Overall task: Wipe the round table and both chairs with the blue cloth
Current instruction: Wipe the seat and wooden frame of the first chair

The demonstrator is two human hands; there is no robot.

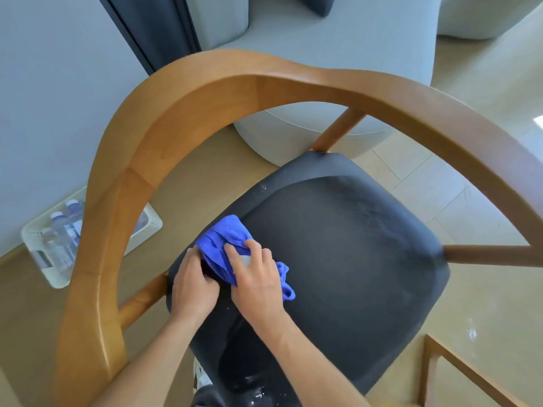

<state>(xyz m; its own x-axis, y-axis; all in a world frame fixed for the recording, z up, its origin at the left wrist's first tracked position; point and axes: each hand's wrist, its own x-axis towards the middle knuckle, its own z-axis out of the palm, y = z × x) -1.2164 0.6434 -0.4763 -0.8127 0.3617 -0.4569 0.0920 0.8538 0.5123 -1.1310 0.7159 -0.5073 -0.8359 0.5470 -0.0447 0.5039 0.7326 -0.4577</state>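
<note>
Pale wood-look flooring runs under everything, with a grey upholstered sofa beyond the hands and a light wall up to their left. Directly beneath the hands is a chair with a curved honey-coloured wooden backrest that arcs from the left of the hands, over the top and away to their right, and a black padded seat that stretches to the right of the hands. On the near-left corner of that seat lies the bunched blue cloth. The right hand lies on top of the cloth, fingers bent and dug into its folds, pressing it to the seat; a loose tail of cloth pokes out just to the right of this hand. The left hand sits right beside it, touching the cloth's left edge at the seat rim, fingers curled downward; whether it actually pinches the fabric cannot be told. White specks dot the seat edge above the cloth and near the wrists. Well to the left of the hands, on the floor behind the backrest, a white tray holds clear plastic bottles with blue-and-white labels, their print too blurred to read. Low to the right of the forearms, part of another wooden frame shows
</note>
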